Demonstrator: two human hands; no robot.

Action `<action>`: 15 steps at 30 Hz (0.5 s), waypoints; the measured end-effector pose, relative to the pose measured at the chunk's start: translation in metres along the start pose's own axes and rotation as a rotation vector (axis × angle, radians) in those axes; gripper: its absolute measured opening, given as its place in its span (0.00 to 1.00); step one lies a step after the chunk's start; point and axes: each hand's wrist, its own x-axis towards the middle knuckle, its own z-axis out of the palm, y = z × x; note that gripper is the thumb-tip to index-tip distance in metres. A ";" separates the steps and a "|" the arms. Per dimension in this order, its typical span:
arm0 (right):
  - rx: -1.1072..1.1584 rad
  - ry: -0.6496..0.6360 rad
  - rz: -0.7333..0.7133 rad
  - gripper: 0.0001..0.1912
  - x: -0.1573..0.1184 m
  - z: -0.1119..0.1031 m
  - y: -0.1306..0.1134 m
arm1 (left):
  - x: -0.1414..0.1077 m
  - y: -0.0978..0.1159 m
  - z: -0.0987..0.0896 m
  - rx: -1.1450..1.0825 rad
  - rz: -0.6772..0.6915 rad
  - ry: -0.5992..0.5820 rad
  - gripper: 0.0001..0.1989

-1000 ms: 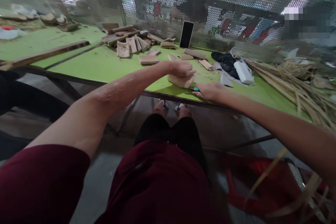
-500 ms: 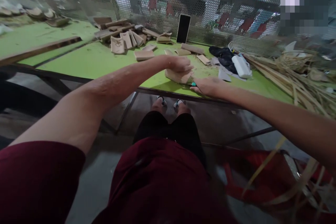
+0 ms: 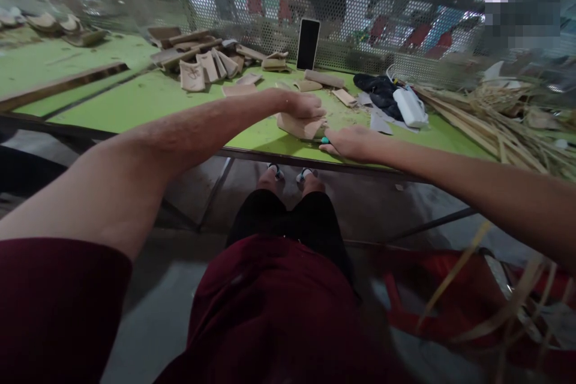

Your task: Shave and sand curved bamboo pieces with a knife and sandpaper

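A curved pale bamboo piece (image 3: 300,127) lies on the green table near its front edge. My left hand (image 3: 306,106) is closed over its upper side and presses it down. At its right end my right hand (image 3: 353,143) is closed around a small tool with a teal handle (image 3: 324,140). The tool's working end is hidden by my fingers and the bamboo, so its exact kind cannot be made out. Both hands are close together, the right one lower and nearer the edge.
Behind the hands are loose bamboo pieces (image 3: 324,78) and a propped phone (image 3: 308,44). A pile of split bamboo (image 3: 192,75) stands left. A black cloth bundle (image 3: 380,96), a white device (image 3: 410,108) and long strips (image 3: 472,123) are right. Perforated mesh (image 3: 270,6) rises behind.
The whole view has shifted slightly, so the table things appear a little further left. Both hands keep their hold on the bamboo piece and the tool, with little visible movement.
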 end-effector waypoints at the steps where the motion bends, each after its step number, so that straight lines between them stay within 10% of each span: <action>1: -0.018 -0.012 0.014 0.28 0.001 -0.001 -0.001 | 0.000 0.003 -0.002 0.002 -0.045 -0.039 0.24; 15: -0.053 -0.050 0.015 0.27 0.004 -0.007 -0.006 | -0.005 0.021 -0.020 -0.039 -0.166 -0.140 0.27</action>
